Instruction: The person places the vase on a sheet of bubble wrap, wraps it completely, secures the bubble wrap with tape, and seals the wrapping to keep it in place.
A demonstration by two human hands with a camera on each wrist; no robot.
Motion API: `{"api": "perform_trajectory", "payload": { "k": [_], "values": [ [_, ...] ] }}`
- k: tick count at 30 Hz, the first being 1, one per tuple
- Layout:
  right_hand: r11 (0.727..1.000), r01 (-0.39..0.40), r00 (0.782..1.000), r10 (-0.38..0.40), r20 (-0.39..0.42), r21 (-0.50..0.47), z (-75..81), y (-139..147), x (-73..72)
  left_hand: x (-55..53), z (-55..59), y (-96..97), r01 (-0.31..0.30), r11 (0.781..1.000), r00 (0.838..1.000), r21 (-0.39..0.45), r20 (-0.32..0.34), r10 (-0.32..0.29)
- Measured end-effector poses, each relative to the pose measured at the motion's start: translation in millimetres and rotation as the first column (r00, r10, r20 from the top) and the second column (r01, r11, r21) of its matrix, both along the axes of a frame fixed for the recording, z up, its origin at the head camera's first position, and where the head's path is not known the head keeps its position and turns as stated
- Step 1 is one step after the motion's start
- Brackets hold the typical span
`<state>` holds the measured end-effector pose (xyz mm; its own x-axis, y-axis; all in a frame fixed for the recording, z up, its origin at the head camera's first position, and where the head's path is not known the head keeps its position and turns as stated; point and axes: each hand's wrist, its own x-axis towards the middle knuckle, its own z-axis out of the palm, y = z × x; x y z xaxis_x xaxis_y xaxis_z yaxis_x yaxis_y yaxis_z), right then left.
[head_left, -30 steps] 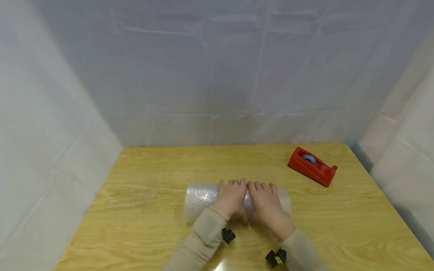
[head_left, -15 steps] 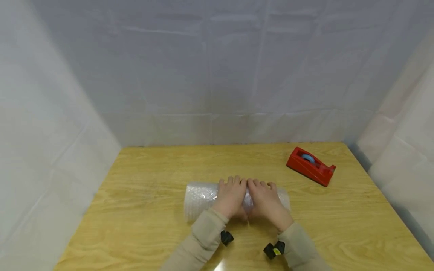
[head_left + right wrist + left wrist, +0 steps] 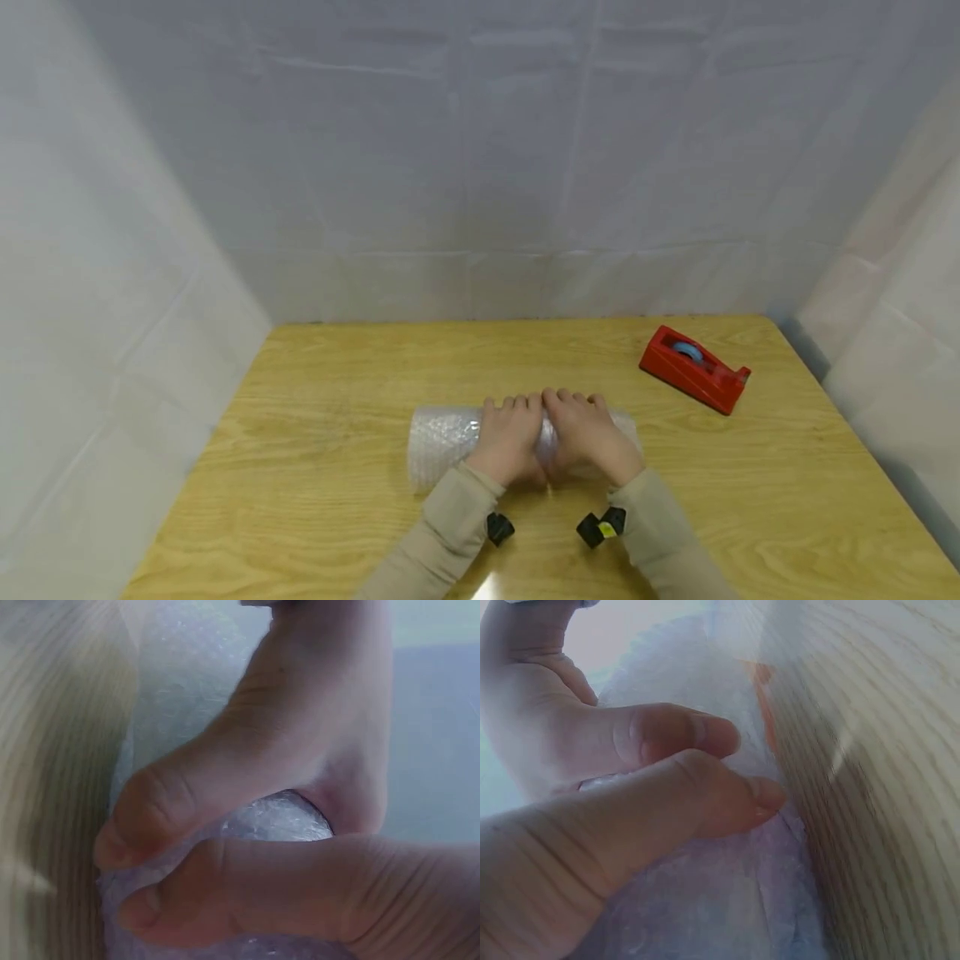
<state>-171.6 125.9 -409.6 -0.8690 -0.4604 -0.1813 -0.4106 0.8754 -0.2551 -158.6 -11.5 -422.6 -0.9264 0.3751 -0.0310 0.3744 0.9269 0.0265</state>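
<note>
A roll of clear bubble wrap (image 3: 438, 446) lies sideways on the wooden table. Close to its middle, my left hand (image 3: 510, 437) grips it, fingers over the top and thumb along the near side. Just to the right, my right hand (image 3: 583, 435) holds the roll the same way, its forefinger beside the left one. In the left wrist view both thumbs press side by side on the bubble wrap (image 3: 697, 900), low down near the tabletop. The right wrist view shows the thumbs on the film (image 3: 277, 817) too. Whatever may be inside the roll is hidden.
A red tape dispenser (image 3: 693, 371) with a blue-cored roll stands at the back right of the wooden table (image 3: 315, 483). White sheeting (image 3: 480, 167) hangs behind the table and along both sides.
My right hand has shifted slightly left along the roll, closer to my left hand. The left hand keeps its place, and the bubble wrap roll stays nearly still.
</note>
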Motion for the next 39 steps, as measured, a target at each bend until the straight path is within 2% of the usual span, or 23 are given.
{"api": "perform_trajectory", "payload": {
  "k": [4,12,23,26,30,34,39],
  "values": [
    [1.0,-0.01,0.999,0.01,0.044,-0.001,3.3,1.4,-3.8,-0.3,1.4,0.3,0.002,1.0,1.0,0.018,0.006,-0.003],
    [0.998,-0.029,0.992,0.035,0.119,-0.05,3.9,4.5,-7.8,2.6,8.4,0.0,0.005,1.0,0.998,0.028,0.066,-0.007],
    [0.989,-0.001,0.98,0.031,0.195,-0.15,-2.2,9.0,-7.0,3.2,6.6,-0.4,0.035,0.999,0.996,0.038,0.078,-0.038],
    [0.984,-0.004,0.983,0.036,0.18,-0.178,-3.0,10.3,-6.5,2.5,7.0,-0.4,0.033,0.999,0.996,0.036,0.083,-0.036],
    [0.982,-0.018,0.992,0.041,0.118,-0.189,-2.8,12.0,-1.8,2.4,8.5,-0.2,0.032,0.999,0.996,0.027,0.086,-0.034],
    [0.992,-0.034,0.999,0.035,0.006,-0.121,-0.6,11.8,6.1,3.0,10.4,0.5,0.029,0.999,0.995,0.018,0.094,-0.031],
    [0.999,-0.025,0.994,0.021,-0.106,-0.04,1.6,9.3,16.2,2.5,11.5,1.8,0.024,1.0,0.994,0.016,0.108,-0.026]
  ]
}}
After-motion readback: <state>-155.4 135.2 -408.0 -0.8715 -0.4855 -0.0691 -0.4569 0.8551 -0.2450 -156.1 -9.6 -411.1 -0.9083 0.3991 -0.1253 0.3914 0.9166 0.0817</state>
